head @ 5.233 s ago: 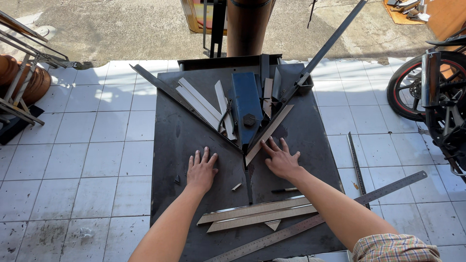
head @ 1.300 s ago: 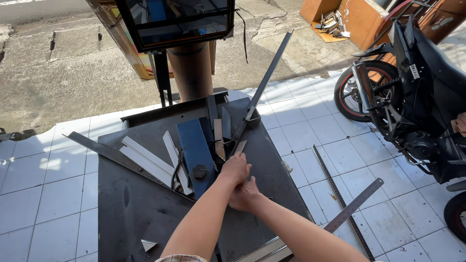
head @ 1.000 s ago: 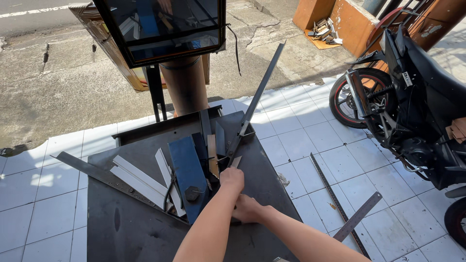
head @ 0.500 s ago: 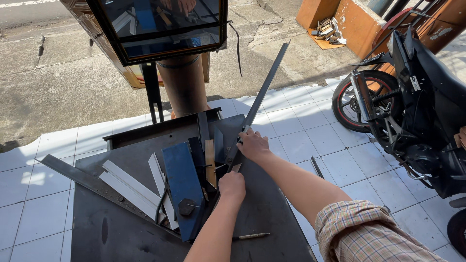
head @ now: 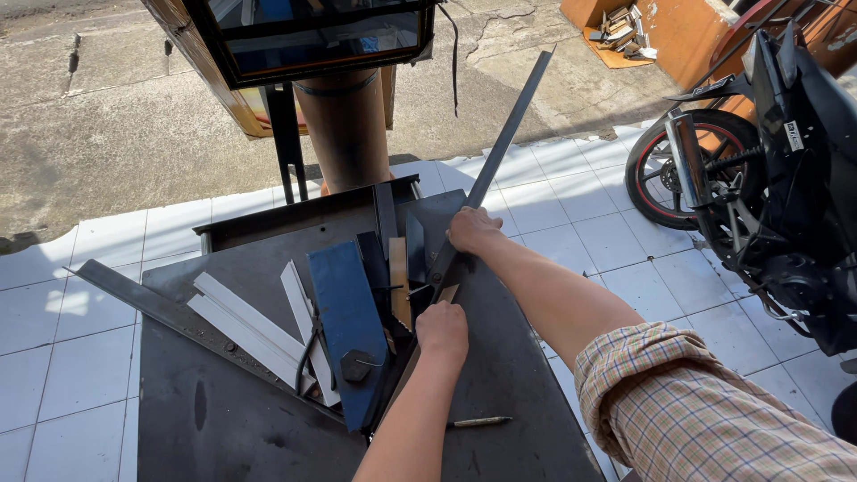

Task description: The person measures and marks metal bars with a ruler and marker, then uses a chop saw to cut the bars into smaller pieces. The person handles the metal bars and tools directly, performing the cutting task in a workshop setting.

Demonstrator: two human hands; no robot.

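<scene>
My right hand (head: 471, 230) grips a long dark metal bar (head: 509, 134) that slants up and away over the table's far right corner. My left hand (head: 443, 328) rests closed on the near end of a pale metal strip (head: 446, 294) beside the bar's lower end. Both hands are over a dark metal table (head: 223, 419). Just left of them lies a blue flat tool (head: 348, 330) with a black knob, among upright short offcuts (head: 399, 281).
Pale angle strips (head: 245, 326) and a long dark bar (head: 152, 303) lie on the table's left half. A pencil (head: 479, 421) lies near the front. A motorcycle (head: 768, 178) stands at the right, a brown post (head: 344, 125) and dark-framed cabinet (head: 312, 36) behind the table.
My right hand has moved from the table's middle out to the slanted bar and closed on it. My left hand has slid back toward me along the pale strip. The view tilted up.
</scene>
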